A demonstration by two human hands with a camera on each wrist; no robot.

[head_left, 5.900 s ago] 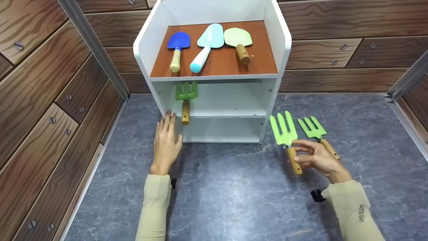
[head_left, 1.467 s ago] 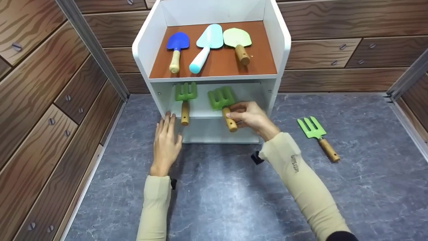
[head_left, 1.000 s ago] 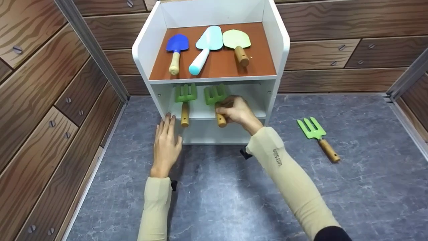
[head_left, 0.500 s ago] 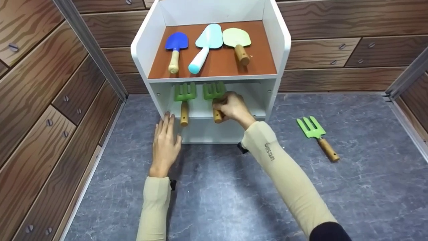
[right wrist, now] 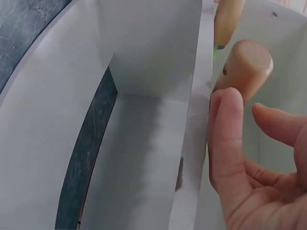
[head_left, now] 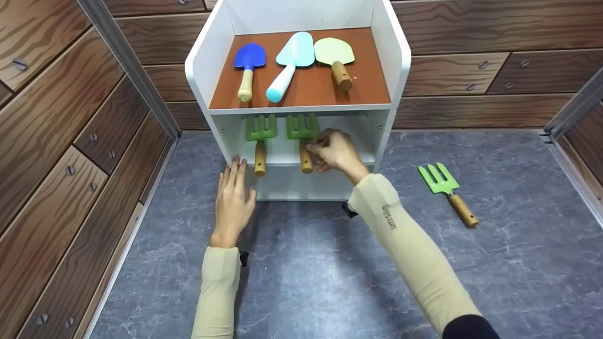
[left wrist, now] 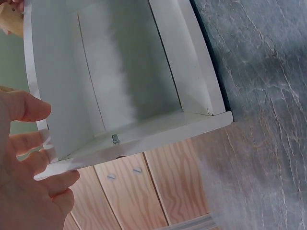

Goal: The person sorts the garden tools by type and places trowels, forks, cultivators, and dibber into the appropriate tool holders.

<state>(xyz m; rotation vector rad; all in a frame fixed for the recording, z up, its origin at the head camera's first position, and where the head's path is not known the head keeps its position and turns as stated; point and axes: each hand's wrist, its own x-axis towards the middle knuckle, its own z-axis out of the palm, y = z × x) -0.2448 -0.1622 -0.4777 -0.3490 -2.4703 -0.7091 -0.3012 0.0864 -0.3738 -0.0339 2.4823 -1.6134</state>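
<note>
A green garden hand fork [head_left: 304, 136] with a wooden handle lies on the middle shelf of a small white cabinet, its handle end past the shelf edge. My right hand [head_left: 337, 151] is beside that handle; in the right wrist view the thumb [right wrist: 278, 124] stands apart from the handle [right wrist: 247, 67], the other fingers close to it. To its left lies a similar hand fork [head_left: 260, 136]. My left hand [head_left: 233, 202] rests with straight fingers at the cabinet's left front edge. A third hand fork [head_left: 445, 188] lies on the grey floor at the right.
On the cabinet's brown top [head_left: 311, 96] lie a blue trowel [head_left: 249, 61], a light blue trowel [head_left: 292, 61] and a pale green trowel [head_left: 335, 54]. The lower shelf [head_left: 301, 188] is underneath. Wood-patterned panels [head_left: 494, 28] stand behind and at the left.
My right hand picked a hand fork up from the floor, carried it left onto the middle shelf and has just let go, drawing back slightly right. The left hand has stayed in place.
</note>
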